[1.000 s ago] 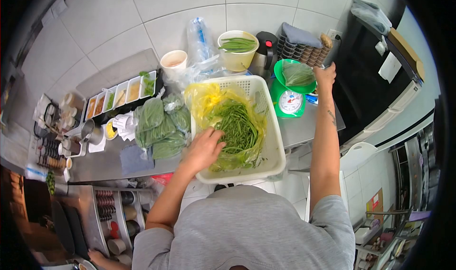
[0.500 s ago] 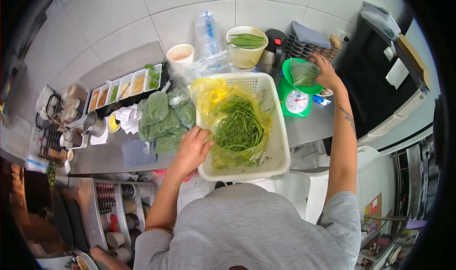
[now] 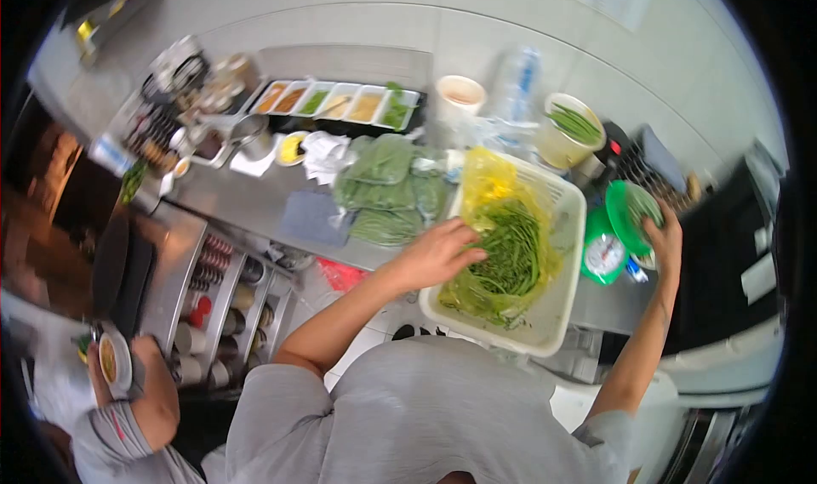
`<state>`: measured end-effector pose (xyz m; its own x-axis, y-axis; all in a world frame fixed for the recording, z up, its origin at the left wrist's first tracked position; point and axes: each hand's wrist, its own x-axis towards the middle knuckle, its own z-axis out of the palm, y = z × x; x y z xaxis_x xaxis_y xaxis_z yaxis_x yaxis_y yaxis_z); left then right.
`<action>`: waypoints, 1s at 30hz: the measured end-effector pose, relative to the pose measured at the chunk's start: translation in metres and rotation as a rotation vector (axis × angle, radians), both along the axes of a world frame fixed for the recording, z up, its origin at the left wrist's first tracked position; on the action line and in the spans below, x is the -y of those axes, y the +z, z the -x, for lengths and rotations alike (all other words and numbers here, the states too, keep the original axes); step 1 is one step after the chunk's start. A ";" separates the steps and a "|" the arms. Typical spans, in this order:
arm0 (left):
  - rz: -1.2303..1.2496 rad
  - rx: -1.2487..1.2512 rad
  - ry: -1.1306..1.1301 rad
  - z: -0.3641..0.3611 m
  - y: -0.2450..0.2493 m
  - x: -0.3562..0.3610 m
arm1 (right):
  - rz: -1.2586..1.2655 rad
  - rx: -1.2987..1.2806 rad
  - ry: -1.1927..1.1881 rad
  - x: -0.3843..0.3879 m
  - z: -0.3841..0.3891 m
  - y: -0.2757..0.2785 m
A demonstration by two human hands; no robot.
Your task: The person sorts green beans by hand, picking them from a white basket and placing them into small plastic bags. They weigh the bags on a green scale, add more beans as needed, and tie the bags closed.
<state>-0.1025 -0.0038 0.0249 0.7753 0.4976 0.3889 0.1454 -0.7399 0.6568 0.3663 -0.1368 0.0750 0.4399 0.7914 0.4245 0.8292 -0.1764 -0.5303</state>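
My left hand (image 3: 441, 250) is over the near-left part of a white plastic basket (image 3: 557, 310), its fingers at the edge of a yellow bag (image 3: 487, 178). Cut green beans (image 3: 511, 250) fill that open bag; whether the fingers pinch anything is hidden by blur. At the right, my right hand (image 3: 665, 237) grips a clear bag of greens (image 3: 640, 205) at the green pan of a kitchen scale (image 3: 605, 257). Several filled bags of greens (image 3: 379, 178) are piled left of the basket.
A bucket of long beans (image 3: 568, 135) and a white tub (image 3: 460, 97) stand behind the basket. Trays of toppings (image 3: 336, 103) line the back left. Shelves with cups (image 3: 217, 305) are below the counter. A co-worker (image 3: 140, 420) holds a bowl (image 3: 115, 361) at lower left.
The view has swung left, so the counter appears further right. My left hand has come over the beans bag. My right hand has closed on the bag at the scale. More of the co-worker shows.
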 end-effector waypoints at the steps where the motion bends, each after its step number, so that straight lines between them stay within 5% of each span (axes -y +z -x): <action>1: 0.071 0.000 0.007 -0.003 0.005 0.001 | -0.035 -0.113 -0.009 0.000 0.026 0.012; 7: 0.769 0.627 0.027 -0.033 0.030 0.018 | -0.271 -0.032 0.218 -0.049 0.220 0.029; 8: 0.884 0.774 0.019 -0.034 0.030 0.019 | -0.335 0.138 0.341 -0.058 0.255 0.021; 11: 1.219 0.993 0.036 -0.005 0.022 -0.009 | -0.162 0.157 0.677 -0.065 0.331 0.014; 14: 1.220 0.988 0.142 0.036 0.021 -0.012 | -0.149 -0.568 0.586 -0.093 0.343 0.003; 17: 1.102 0.971 0.121 0.053 0.014 -0.015 | 0.448 -1.344 0.712 -0.106 0.368 -0.010; 23: 0.675 0.637 0.482 0.074 -0.016 -0.018 | 0.214 -1.168 0.854 -0.142 0.395 -0.027; 30: 0.732 0.448 0.651 0.139 -0.012 -0.041 | 0.350 -0.928 0.965 -0.167 0.419 -0.035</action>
